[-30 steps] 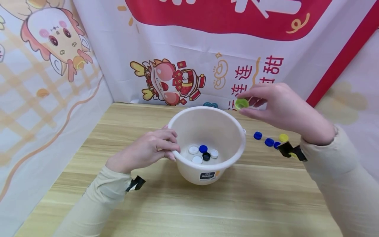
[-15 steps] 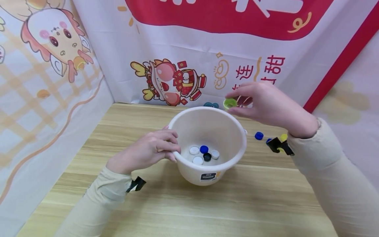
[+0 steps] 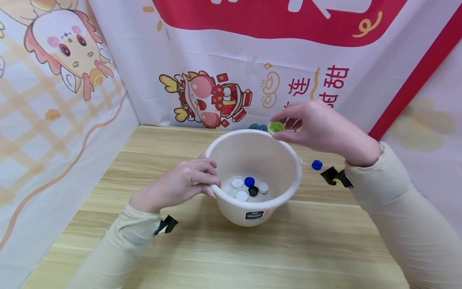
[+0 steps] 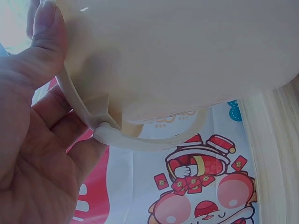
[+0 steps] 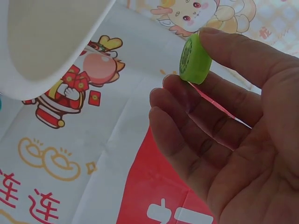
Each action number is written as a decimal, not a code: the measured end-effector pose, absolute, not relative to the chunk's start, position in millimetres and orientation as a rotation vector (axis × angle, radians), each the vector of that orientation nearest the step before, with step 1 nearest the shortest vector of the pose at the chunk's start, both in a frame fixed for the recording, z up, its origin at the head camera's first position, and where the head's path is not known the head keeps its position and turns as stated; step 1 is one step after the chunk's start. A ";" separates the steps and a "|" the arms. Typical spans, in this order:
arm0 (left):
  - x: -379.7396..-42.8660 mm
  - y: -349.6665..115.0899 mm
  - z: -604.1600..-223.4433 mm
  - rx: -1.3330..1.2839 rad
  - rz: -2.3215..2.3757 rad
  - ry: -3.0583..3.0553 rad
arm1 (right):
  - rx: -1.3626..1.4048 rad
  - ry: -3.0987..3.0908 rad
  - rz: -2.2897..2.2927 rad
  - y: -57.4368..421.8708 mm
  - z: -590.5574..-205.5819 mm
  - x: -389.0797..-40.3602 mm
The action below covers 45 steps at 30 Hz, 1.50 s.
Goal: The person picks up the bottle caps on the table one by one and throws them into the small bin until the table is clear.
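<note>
A cream plastic bucket [image 3: 252, 134] stands on the wooden table, with several bottle caps on its floor: white caps [image 3: 242, 195], a blue cap [image 3: 249, 182] and a black cap [image 3: 253, 191]. My left hand [image 3: 184, 180] grips the bucket's left rim, thumb on one side and fingers on the other. In the left wrist view the bucket's handle [image 4: 154, 141] hangs by the fingertips. At the back right rim, my right hand [image 3: 317, 126] pinches a green bottle cap [image 5: 195, 59] between thumb and index finger, the other fingers loosely bent.
To the bucket's right a blue cap [image 3: 317, 164] lies on the wooden table [image 3: 231, 257]; other caps there are hidden behind the right wrist. A printed cloth [image 3: 202, 48] hangs along the table's back, another [image 3: 54, 132] on the left.
My right hand has moved left with the green cap, from right of the bucket to its back right rim, slowing lately. The left hand keeps its grip on the rim.
</note>
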<state>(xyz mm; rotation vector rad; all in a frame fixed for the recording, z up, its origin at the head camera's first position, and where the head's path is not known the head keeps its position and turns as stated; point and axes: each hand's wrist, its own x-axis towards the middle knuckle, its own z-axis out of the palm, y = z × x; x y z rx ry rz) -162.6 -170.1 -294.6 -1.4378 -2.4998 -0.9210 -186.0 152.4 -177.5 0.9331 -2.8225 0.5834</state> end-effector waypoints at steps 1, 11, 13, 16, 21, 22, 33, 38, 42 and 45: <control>-162.9 -169.7 -294.8 -1.438 -0.920 -2.500 | 0.931 -2.829 0.587 152.5 -178.3 -186.8; -165.2 -167.3 -296.1 -1.461 -0.909 -2.466 | 0.902 -2.879 0.518 165.4 -185.0 -194.2; -165.4 -167.2 -296.2 -1.467 -0.910 -2.456 | 0.880 -2.885 0.499 172.0 -187.0 -195.9; -165.9 -166.9 -296.6 -1.467 -0.912 -2.458 | 0.834 -2.892 0.505 185.8 -192.2 -200.4; -166.6 -167.0 -296.9 -1.463 -0.912 -2.469 | 0.682 -2.972 0.585 221.1 -206.4 -210.1; -166.8 -167.1 -297.2 -1.464 -0.911 -2.467 | 0.640 -2.997 0.590 229.5 -210.3 -212.5; -167.8 -169.7 -299.2 -1.484 -0.907 -2.395 | 0.389 -3.188 0.570 336.1 -290.5 -246.2; -167.7 -170.3 -300.0 -1.490 -0.905 -2.390 | 0.402 -3.214 0.467 376.2 -333.4 -257.9; -167.2 -169.9 -299.5 -1.501 -0.901 -2.392 | 0.405 -3.262 0.468 401.9 -361.2 -266.9; -166.9 -169.6 -298.6 -1.499 -0.897 -2.395 | 0.395 -3.297 0.483 413.6 -375.8 -272.1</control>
